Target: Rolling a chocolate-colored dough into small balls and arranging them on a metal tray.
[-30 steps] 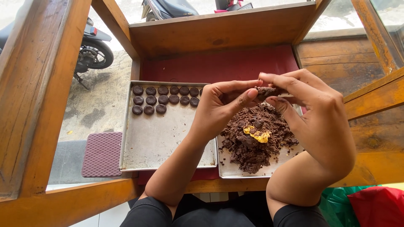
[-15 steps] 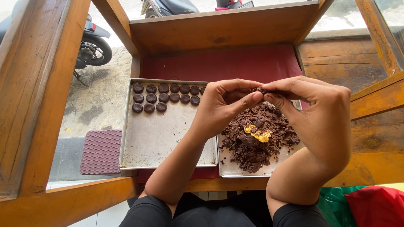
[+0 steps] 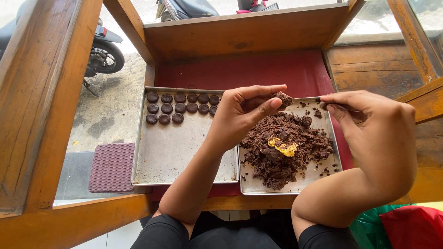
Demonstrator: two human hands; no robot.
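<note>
Two metal trays sit side by side on a red cloth (image 3: 277,69) inside a wooden stall frame, and the scene reads from a ribbed purple mat (image 3: 112,167) lying on the ground at far left. Next to it, the left tray (image 3: 184,161) holds three short rows of small dark round discs (image 3: 181,109) packed into its far corner, apparently so the bare metal in front stays free for more. The person's left hand (image 3: 242,121) hovers over the seam between the trays, thumb and fingers closed around a small lump of dark dough (image 3: 282,98), which is lifted clear of the pile, probably so it can be worked in the fingertips. Beneath and just to the right, the right tray (image 3: 323,173) carries a loose heap of crumbly brown dough (image 3: 286,150) with a yellow smear (image 3: 285,147) on top, close under both hands for easy reach. The right hand (image 3: 378,133) is held apart from the left, its fingers drawn together at the tips; whether they pinch a crumb cannot be told. A red bag (image 3: 410,226) shows at the lower right corner.
</note>
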